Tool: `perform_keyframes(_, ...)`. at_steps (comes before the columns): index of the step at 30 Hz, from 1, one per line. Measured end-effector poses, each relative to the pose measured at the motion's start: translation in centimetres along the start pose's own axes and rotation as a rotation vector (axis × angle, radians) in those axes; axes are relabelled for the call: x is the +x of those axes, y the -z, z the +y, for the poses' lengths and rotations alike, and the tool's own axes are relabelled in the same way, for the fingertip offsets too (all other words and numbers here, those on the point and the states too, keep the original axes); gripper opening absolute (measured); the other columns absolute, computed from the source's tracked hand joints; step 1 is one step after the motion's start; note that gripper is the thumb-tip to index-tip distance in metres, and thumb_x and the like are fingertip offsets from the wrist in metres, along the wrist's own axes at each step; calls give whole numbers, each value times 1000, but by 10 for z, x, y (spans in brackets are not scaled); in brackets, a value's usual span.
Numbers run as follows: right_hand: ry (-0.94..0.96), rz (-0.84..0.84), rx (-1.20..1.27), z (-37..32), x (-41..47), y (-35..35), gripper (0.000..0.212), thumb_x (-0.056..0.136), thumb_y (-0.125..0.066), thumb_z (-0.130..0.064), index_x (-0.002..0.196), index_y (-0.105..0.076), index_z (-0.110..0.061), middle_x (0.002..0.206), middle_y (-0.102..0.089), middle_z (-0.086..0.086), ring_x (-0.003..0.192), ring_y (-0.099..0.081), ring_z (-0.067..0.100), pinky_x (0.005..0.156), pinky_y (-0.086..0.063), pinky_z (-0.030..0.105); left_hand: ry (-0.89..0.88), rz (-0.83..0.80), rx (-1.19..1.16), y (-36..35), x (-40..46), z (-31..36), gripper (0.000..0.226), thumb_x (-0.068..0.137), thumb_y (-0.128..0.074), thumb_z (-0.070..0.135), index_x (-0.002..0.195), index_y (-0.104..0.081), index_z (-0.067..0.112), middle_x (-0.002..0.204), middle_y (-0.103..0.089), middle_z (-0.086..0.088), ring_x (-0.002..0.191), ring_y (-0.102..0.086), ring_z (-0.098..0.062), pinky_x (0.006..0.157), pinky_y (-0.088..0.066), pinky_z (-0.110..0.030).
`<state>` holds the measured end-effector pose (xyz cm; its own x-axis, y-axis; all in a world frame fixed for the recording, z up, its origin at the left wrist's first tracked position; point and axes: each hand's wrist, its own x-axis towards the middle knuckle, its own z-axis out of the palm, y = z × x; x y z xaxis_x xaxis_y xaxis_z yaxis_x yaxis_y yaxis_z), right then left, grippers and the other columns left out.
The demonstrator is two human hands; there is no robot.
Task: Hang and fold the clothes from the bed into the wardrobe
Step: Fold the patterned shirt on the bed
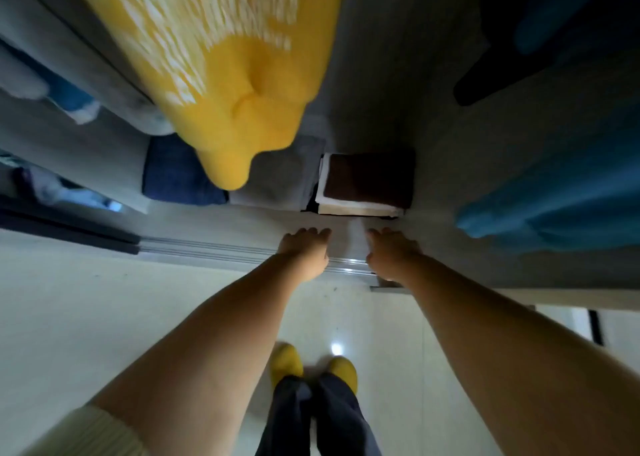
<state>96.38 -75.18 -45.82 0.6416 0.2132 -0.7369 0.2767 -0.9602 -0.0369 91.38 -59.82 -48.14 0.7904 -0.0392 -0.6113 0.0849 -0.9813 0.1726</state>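
Hands low at wardrobe floor (270,218): your left hand (304,253) & right hand (391,256) loose-open, holding nothing, prob. near folded stack (367,182) to stow more.

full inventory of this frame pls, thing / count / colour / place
Hanging yellow garment with white pattern: 1, top centre.
Hanging teal garment: 1, right.
Folded navy blue cloth: 1, wardrobe floor, left.
Folded grey cloth: 1, middle.
Folded brown cloth: 1, atop white folded layers, right.
Metal sliding door track: 1, silver, wardrobe edge.
Glossy tiled floor: 1, cream, below.
Yellow slippers: 2, bottom centre.
Left hand: open, empty.
Right hand: open, empty.
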Motion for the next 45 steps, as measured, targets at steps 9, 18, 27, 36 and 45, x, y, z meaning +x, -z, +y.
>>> perform_keyframes(9,5,23,293,-2,-141,40,47,92,-47,-21,138,-41,-16,134,-51,16,117,-53,34,96,-47,38,-29,-22,-148,95,-137,29,53,94,-46,24,146,-31,21,141,-46,-10,122,-49,-30,95,-44,-38)
perform_keyframes(18,-29,42,466,22,-228,44,39,94,-46,-17,132,-50,-12,130,-55,15,118,-53,32,96,-43,34,-168,-93,-43,135,-183,79,45,96,-47,23,140,-40,16,129,-55,-14,109,-56,-29,77,-41,-28)
perform_keyframes(27,-257,196,566,173,-350,13,37,96,-40,-14,129,-56,-8,131,-56,13,119,-53,31,92,-44,31,-532,-139,201,119,-209,279,47,94,-46,24,140,-41,19,139,-49,-10,123,-49,-28,96,-41,-32)
perform_keyframes(36,-606,286,758,376,-547,-122,34,96,-38,-13,124,-57,-7,124,-60,8,105,-58,28,84,-48,34,-845,-172,418,51,-289,552,47,94,-42,23,141,-40,18,137,-50,-9,123,-49,-26,98,-41,-34)
perform_keyframes(45,-918,301,900,506,-708,-264,32,98,-36,-14,119,-58,-3,124,-59,12,103,-56,26,85,-44,32,-1132,-242,587,-38,-395,761,47,100,-39,25,146,-32,20,136,-50,-6,95,-59,-24,71,-49,-33)
